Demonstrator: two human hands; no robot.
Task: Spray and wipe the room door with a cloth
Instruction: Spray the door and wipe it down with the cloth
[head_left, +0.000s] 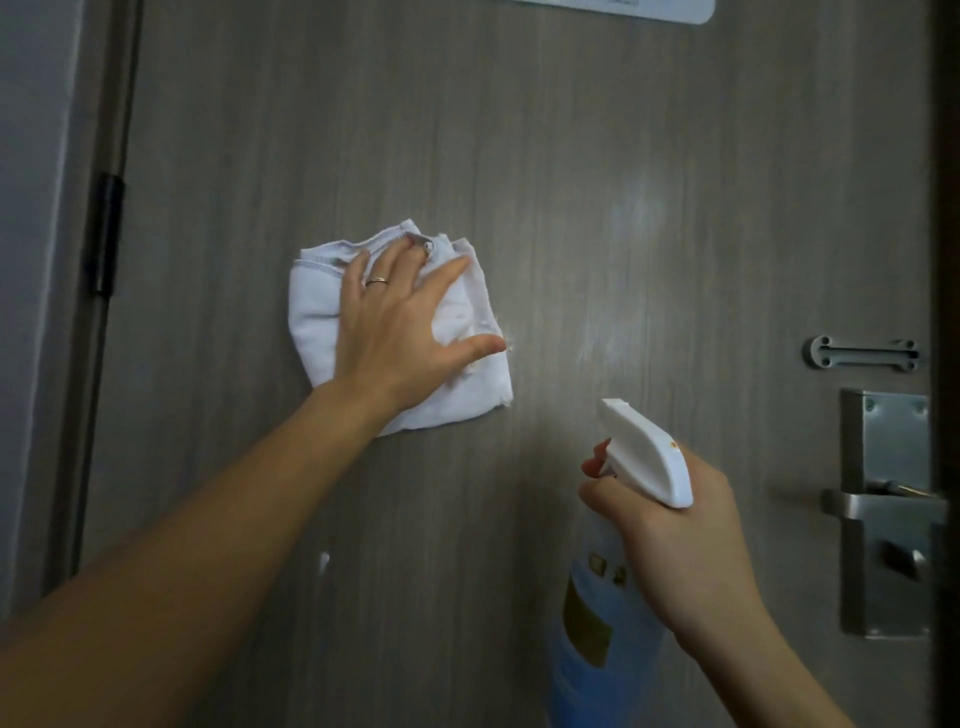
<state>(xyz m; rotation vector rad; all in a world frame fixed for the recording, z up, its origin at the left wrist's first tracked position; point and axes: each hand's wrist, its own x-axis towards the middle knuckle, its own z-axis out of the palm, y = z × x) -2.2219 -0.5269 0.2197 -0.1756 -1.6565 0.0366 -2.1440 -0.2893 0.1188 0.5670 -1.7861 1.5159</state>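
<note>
Left grip: the left hand (400, 332) lies flat on the white cloth (457, 332), fingers spread and straight, palm pressing the cloth against the door (519, 130). A ring (376, 281) sits on one finger.
Right grip: the right hand (685, 551) is wrapped round the neck of the spray bottle (597, 613), fingers curled below the white trigger head (647, 452), whose nozzle points up and left toward the door.
Cloth: bunched and folded, flat on the door face, up and to the left of the spray bottle, well apart from the door handle (878, 504). Its stitched hem shows at the upper left edge.
Spray bottle: held off the door surface, between the cloth and the door handle, lower than the cloth. A red trigger part shows under the head; the body carries a blue and gold label, too blurred to read.
Door: grey-brown wood grain, filling the view. A pale smeared sheen lies on it above the spray bottle, to the right of the cloth.
Door handle: metal lever on a tall plate at the right edge, with a small metal latch (862, 354) above it.
Hinge: a dark hinge (106, 236) on the frame, far left of the cloth.
Sign: the lower edge of a white plate (670, 9) at the top of the door, above the handle side.
</note>
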